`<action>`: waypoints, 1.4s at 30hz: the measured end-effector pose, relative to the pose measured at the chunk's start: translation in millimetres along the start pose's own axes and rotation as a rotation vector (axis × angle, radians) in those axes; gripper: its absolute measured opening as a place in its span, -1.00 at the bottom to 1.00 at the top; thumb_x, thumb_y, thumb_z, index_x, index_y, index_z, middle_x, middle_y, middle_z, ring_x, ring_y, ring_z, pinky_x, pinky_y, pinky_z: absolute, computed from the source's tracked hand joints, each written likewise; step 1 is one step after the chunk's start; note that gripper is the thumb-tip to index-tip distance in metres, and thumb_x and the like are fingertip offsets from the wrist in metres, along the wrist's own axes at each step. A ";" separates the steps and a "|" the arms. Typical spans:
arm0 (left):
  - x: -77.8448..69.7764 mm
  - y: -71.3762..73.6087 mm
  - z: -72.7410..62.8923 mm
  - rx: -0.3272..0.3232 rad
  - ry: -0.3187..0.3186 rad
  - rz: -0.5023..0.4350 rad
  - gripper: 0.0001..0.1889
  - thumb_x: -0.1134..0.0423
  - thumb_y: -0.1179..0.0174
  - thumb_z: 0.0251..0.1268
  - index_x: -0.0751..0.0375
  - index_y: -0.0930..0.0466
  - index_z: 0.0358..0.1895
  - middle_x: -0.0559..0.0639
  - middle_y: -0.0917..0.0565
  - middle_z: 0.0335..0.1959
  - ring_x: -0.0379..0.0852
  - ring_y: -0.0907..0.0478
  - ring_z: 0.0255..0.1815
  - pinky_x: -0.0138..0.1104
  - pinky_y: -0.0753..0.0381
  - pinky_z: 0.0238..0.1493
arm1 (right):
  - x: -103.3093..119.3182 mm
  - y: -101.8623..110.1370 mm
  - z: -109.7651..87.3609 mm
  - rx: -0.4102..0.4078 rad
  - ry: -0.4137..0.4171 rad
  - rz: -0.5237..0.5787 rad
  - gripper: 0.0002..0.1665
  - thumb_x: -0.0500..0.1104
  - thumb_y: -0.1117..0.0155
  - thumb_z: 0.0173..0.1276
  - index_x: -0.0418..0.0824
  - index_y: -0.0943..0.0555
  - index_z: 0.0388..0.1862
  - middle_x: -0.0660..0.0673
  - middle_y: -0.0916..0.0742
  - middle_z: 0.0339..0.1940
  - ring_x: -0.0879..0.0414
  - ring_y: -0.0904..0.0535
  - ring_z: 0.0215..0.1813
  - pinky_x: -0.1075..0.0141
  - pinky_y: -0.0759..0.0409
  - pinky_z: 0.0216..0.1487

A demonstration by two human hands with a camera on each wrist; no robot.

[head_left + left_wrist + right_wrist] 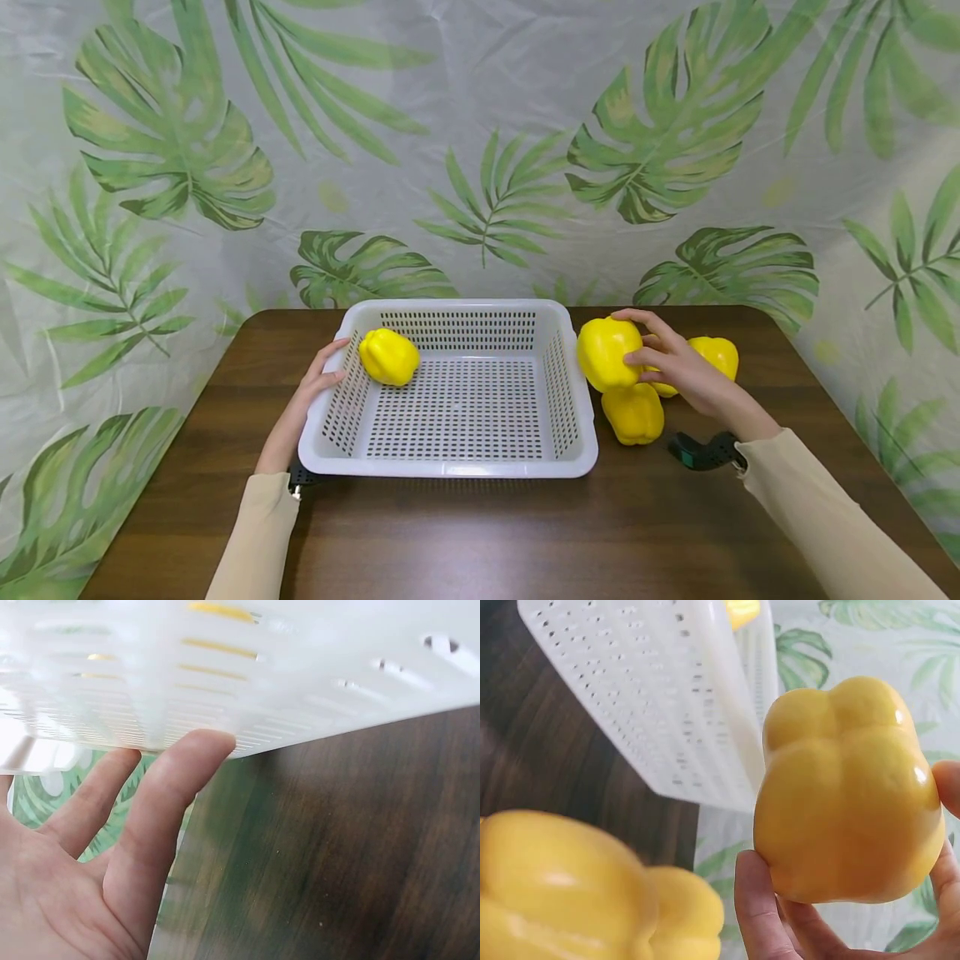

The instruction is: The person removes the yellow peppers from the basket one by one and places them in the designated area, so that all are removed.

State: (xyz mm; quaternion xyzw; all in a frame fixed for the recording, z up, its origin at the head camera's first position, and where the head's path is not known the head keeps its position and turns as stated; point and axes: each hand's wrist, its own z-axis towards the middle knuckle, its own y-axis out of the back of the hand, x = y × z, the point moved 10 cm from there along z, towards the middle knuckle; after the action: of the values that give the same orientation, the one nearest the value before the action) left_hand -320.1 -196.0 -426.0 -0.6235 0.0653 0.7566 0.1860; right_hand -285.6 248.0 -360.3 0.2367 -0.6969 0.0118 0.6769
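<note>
A yellow bell pepper [609, 353] is held up in my right hand [678, 367], just beside the right rim of the white perforated basket [450, 468]. In the right wrist view the thumb and fingers hold that pepper [847, 795] around its sides. My left hand [311, 390] rests against the basket's left side, its fingertips at the rim. Seen from the left wrist, its fingers [161, 795] are extended and touch the outer wall. Another yellow bell pepper [388, 357] lies inside the basket at the left.
Right of the basket, a yellow bell pepper [633, 415] lies on the dark wooden table [465, 542]. Another bell pepper [716, 354] is farther right, partly behind the right hand. A leaf-patterned cloth [510, 100] hangs behind the table.
</note>
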 end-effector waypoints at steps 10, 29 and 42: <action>-0.7 0.3 -0.4 0.001 -0.002 -0.007 -0.45 0.45 0.28 0.41 -0.18 -0.29 0.34 0.39 0.04 0.38 -0.12 -0.48 0.06 -0.29 -0.58 -0.07 | -13.3 15.8 -14.6 0.003 0.007 0.018 -0.37 -0.16 -0.08 0.46 0.08 -0.12 0.43 -0.30 -0.19 0.40 0.04 -0.43 0.09 0.10 -0.51 -0.01; -1.0 -1.3 -1.5 0.016 0.000 -0.010 -0.46 0.44 0.28 0.43 -0.16 -0.26 0.36 0.35 0.01 0.37 -0.10 -0.47 0.09 -0.29 -0.57 -0.05 | -49.1 48.3 -46.0 -0.021 -0.015 0.009 -0.44 -0.18 0.05 0.53 0.14 -0.09 0.41 -0.26 -0.14 0.29 0.15 -0.48 -0.04 0.22 -0.56 -0.11; -0.8 -1.0 -0.9 0.018 -0.010 -0.010 -0.45 0.45 0.28 0.42 -0.15 -0.27 0.35 0.25 -0.06 0.34 -0.10 -0.47 0.08 -0.29 -0.57 -0.06 | -73.8 61.9 -64.6 -0.034 -0.016 0.015 -0.44 -0.21 0.06 0.53 0.12 -0.11 0.41 -0.20 -0.11 0.27 0.21 -0.50 -0.06 0.29 -0.57 -0.13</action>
State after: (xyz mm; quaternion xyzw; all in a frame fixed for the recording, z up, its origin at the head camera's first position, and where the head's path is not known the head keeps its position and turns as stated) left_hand -318.8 -195.6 -425.2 -0.6184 0.0681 0.7581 0.1956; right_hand -248.6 347.9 -406.1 0.2201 -0.7042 0.0033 0.6750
